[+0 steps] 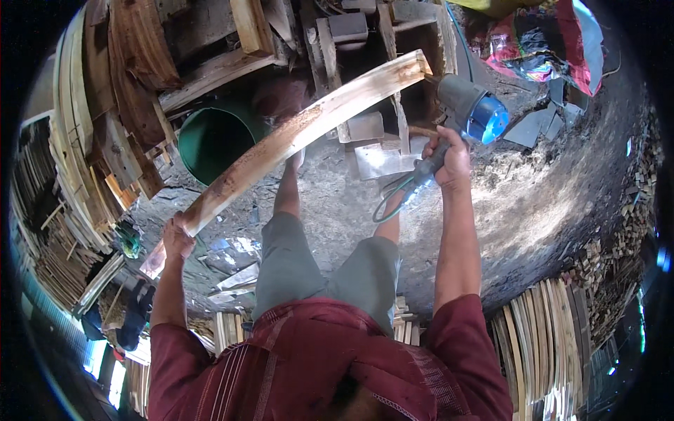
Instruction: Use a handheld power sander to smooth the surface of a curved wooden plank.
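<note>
A long wooden plank [302, 133] slants across from my lower left to the upper middle. My left hand [179, 237] is closed round its near end. The far end lies over upright wooden slats [328, 52] and blocks. In my right hand [453, 160] is the handle of what looks like a pneumatic nail gun [460, 102], grey with a round blue cap. Its nose is at the plank's far end; I cannot tell whether they touch. A thin green hose [393, 203] loops below the handle.
A green bucket [188, 133] stands left of the plank. Timber pieces [133, 42] are piled at the far left, and boards [540, 344] are stacked at the lower right. A colourful sack [586, 49] and broken flat grey pieces [530, 128] lie at the far right.
</note>
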Available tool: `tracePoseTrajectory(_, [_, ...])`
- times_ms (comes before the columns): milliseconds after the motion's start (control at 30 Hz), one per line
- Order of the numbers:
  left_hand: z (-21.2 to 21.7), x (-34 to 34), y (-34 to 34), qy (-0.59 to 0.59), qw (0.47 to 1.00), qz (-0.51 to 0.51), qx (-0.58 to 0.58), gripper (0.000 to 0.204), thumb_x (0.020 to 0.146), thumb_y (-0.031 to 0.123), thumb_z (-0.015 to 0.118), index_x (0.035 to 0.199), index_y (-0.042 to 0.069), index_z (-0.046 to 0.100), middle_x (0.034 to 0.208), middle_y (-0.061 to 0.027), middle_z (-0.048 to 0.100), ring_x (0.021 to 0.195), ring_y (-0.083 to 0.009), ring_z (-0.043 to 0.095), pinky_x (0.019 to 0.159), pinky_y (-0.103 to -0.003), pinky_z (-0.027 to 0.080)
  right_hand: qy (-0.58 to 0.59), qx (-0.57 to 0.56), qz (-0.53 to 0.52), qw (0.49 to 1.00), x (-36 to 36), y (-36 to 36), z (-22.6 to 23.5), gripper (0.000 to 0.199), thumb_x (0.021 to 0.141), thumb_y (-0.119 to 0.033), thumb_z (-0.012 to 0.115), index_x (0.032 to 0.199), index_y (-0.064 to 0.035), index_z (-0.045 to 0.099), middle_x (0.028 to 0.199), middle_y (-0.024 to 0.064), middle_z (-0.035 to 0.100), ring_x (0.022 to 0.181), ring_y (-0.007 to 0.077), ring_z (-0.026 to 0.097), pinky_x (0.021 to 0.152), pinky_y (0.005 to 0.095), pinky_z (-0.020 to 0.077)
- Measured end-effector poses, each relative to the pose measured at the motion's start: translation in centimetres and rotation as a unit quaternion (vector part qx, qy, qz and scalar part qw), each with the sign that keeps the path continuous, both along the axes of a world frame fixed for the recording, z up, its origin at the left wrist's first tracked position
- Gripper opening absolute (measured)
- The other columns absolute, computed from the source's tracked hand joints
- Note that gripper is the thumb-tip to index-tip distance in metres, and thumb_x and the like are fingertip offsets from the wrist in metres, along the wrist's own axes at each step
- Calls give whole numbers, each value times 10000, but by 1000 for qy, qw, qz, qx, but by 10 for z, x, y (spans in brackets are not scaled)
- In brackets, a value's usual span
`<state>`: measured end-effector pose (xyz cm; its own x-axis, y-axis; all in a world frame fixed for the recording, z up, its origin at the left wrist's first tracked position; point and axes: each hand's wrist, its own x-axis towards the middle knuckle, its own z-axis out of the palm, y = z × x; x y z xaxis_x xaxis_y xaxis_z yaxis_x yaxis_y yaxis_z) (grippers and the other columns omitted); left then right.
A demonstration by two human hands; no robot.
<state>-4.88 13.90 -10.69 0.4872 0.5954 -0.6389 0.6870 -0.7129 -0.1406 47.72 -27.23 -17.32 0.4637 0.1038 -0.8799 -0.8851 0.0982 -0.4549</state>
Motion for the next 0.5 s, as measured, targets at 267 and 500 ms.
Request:
tracePoseTrajectory(267, [4, 11, -4, 10, 1000, 13, -8, 768, 569, 69, 765, 1250, 109, 411, 1068, -198, 533, 1035, -409, 505, 902, -459, 430, -3, 0, -23, 1000, -13, -2, -1, 191, 781, -152, 656, 686, -49, 525, 564, 83, 496, 450, 207, 504, 436, 342, 433])
tracePoseTrajectory(500, [5, 8, -7, 10, 999, 39, -5, 769, 575, 75, 782, 1260, 92, 434, 1094, -217, 553, 1047, -421, 522, 904, -489, 424, 69, 23, 32, 997, 18, 14, 7, 160, 785, -162, 650, 730, -68, 532, 564, 55, 491, 445, 189, 488, 437, 327, 417])
